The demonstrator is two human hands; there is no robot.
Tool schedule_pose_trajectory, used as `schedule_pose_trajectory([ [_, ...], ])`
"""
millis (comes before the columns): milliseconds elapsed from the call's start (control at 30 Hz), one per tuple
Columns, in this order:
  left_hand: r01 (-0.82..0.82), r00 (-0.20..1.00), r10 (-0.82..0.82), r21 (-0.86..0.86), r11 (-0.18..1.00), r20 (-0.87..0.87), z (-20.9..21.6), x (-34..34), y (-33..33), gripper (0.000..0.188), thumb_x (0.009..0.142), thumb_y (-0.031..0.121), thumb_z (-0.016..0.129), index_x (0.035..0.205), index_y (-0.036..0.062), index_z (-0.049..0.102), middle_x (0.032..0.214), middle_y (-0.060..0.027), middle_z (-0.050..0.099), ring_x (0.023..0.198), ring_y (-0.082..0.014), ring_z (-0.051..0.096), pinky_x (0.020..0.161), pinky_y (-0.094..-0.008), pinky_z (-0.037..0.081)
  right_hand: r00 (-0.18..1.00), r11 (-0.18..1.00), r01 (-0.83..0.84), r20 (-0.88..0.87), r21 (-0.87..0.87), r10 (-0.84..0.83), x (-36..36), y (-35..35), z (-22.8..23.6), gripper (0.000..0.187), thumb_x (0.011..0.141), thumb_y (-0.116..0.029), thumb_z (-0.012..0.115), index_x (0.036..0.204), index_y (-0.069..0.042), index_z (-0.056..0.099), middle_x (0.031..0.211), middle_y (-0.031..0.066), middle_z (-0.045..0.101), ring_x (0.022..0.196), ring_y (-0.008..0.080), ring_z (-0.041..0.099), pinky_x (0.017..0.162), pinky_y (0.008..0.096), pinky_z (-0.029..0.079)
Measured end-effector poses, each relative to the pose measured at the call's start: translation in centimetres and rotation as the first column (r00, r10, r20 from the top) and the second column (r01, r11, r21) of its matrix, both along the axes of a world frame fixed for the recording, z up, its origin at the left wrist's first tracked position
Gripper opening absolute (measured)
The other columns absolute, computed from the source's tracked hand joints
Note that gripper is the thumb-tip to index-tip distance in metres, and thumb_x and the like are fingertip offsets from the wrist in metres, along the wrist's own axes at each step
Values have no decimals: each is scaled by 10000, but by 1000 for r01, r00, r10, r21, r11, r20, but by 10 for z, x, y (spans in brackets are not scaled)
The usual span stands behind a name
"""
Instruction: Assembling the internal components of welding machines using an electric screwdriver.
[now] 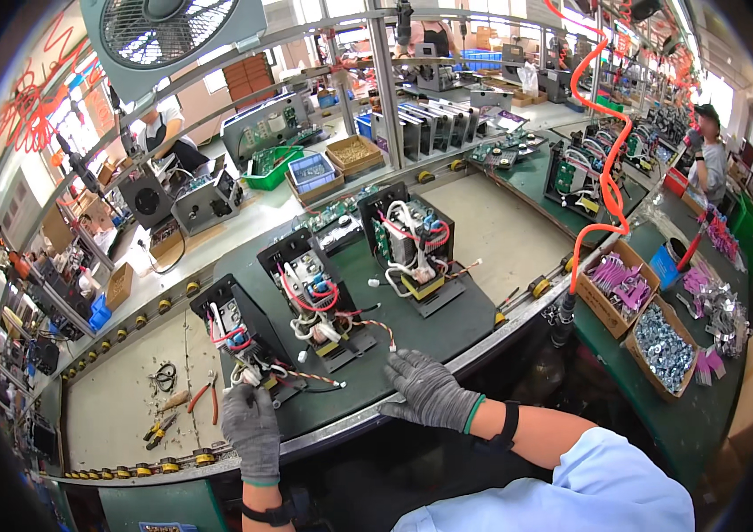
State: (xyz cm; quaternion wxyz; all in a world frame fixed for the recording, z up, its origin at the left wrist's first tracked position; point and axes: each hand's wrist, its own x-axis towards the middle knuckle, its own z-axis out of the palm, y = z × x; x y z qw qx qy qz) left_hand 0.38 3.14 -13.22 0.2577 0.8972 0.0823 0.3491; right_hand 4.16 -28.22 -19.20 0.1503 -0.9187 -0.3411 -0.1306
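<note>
Three electronic assemblies in black metal housings stand on a dark green board [368,381]. My left hand [251,430], in a grey knit glove, is closed at the front end of the left assembly [239,324], beside its white wires; what its fingers grip is hidden. My right hand [434,390], gloved alike, rests at the board's front edge with fingers stretched out and holds nothing. Its fingertips are close to the white plug of a twisted wire [381,324] from the middle assembly [310,288]. The right assembly [412,235] sits farther back, with a yellow-wrapped transformer [423,285].
Red-handled pliers [203,395] and yellow-black cutters [160,430] lie left on the conveyor. An orange coiled hose [609,186] hangs at right with a driver [561,319]. Boxes of purple parts [620,284] and screws [663,346] stand right. A fan [168,35] hangs above; people work farther off.
</note>
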Motion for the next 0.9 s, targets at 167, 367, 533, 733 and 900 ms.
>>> schedule_pose_trajectory([
  [167, 249, 968, -249, 3, 968, 0, 65, -18, -53, 173, 872, 67, 765, 1039, 37, 732, 948, -143, 725, 866, -296, 709, 796, -410, 574, 997, 971, -62, -38, 230, 73, 31, -20, 29, 296, 937, -382, 686, 899, -89, 697, 876, 146, 699, 846, 369, 695, 785, 461, 572],
  [367, 574, 787, -606, 220, 789, 120, 109, 51, -139, 187, 896, 176, 756, 1038, 59, 724, 970, -170, 735, 830, -363, 717, 758, -465, 580, 878, 788, 478, -211, 388, -430, 100, -90, 116, 273, 902, -325, 766, 1053, -98, 752, 954, 148, 746, 902, 322, 733, 816, 430, 592],
  [533, 560, 810, -507, 132, 818, -295, 104, 149, -207, 393, 927, 267, 711, 1235, 25, 682, 1036, -208, 729, 962, -394, 717, 880, -475, 574, 808, 815, 579, 142, -18, -571, 135, -95, 128, 350, 883, -315, 768, 1148, -99, 693, 1082, 163, 720, 1023, 323, 715, 853, 447, 587],
  [733, 660, 747, -653, 23, 751, -128, 84, 200, -233, 346, 854, 249, 822, 1137, 66, 743, 1047, -177, 742, 945, -345, 726, 878, -425, 578, 891, 955, 293, 350, 39, -288, 164, -118, 130, 194, 939, -282, 708, 1024, -108, 691, 955, 148, 707, 883, 348, 718, 769, 473, 572],
  [900, 700, 712, -701, -29, 713, -46, 57, 160, -220, 201, 852, 146, 815, 1033, 71, 769, 1003, -157, 749, 926, -317, 734, 799, -404, 599, 843, 897, 330, 336, 294, -420, 177, -117, 159, 208, 946, -323, 735, 892, -123, 716, 842, 142, 719, 797, 346, 720, 722, 461, 570],
])
